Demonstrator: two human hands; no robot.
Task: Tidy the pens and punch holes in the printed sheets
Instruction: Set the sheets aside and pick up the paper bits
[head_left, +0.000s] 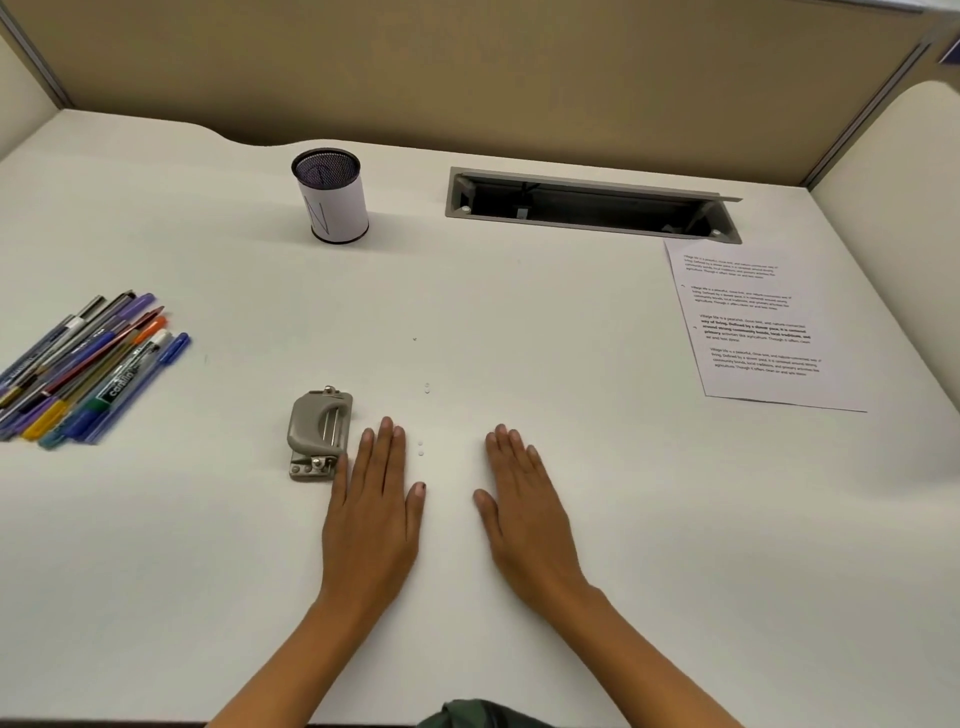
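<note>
Several pens and markers (88, 364) lie in a loose bundle at the desk's left edge. A mesh pen cup (332, 197) wrapped in white paper stands upright at the back, with nothing visible inside. A grey hole punch (318, 428) sits near the front centre. Printed sheets (758, 322) lie flat at the right. My left hand (371, 514) rests palm down just right of the punch, its little finger almost touching it. My right hand (524, 514) lies flat beside it, holding nothing.
A white desk (519, 597) is enclosed by tan partition walls. An open cable slot (587, 208) is set into the desk at the back right. A few tiny paper punch dots (421, 449) lie between my hands and a little farther up.
</note>
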